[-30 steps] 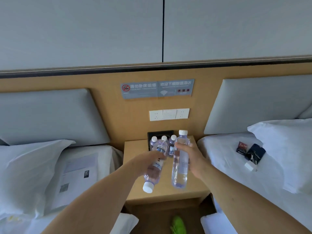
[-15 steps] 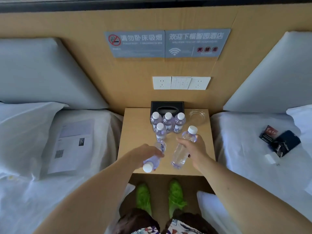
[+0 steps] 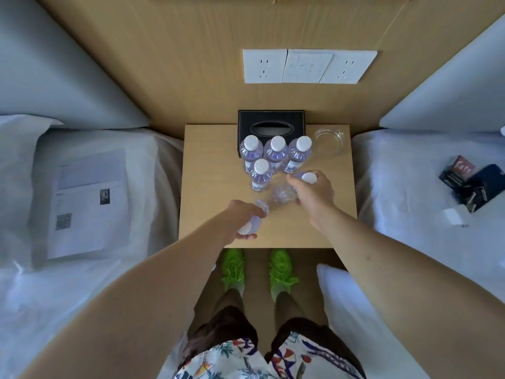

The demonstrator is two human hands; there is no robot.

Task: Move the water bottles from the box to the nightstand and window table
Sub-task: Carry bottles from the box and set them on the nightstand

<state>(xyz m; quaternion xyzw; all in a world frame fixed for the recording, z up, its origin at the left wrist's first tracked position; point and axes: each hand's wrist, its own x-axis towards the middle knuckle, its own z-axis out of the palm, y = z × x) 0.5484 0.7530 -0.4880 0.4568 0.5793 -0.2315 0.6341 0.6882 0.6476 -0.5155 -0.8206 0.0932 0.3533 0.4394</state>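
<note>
No legible txt — bottle labels (image 3: 293, 166), paper sheet (image 3: 87, 203) w/ QR code all too blurry.

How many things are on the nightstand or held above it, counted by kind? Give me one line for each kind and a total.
Water bottles standing on the nightstand: 4
Water bottles held in a hand: 2, one in the left hand, one in the right hand
Black tissue box: 1
Clear glass dish: 1
Total: 8
</note>
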